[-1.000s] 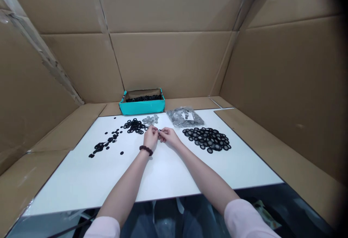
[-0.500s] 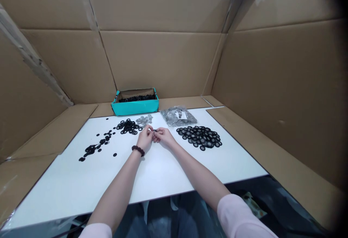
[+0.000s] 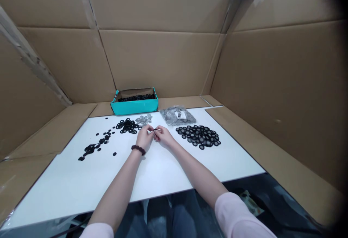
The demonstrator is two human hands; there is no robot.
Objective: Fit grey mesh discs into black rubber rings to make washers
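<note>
My left hand (image 3: 145, 137) and my right hand (image 3: 162, 135) meet fingertip to fingertip over the white table (image 3: 163, 172), both pinched on one small ring-shaped part (image 3: 154, 130) between them. A dark bead bracelet (image 3: 138, 150) is on my left wrist. A heap of plain black rings (image 3: 127, 126) lies just left of my hands, with a small cluster of grey discs (image 3: 144, 119) behind them. To the right lies a pile of black rings with grey centres (image 3: 199, 135).
A teal box (image 3: 134, 102) holding black rings stands at the table's back. A clear bag of grey discs (image 3: 177, 115) lies right of it. Loose black rings (image 3: 94, 146) are scattered at the left. Cardboard walls (image 3: 163, 56) enclose the table on three sides.
The view has shifted slightly, so everything sits a little further left. My hands stay joined on the small part with only slight finger movement.
</note>
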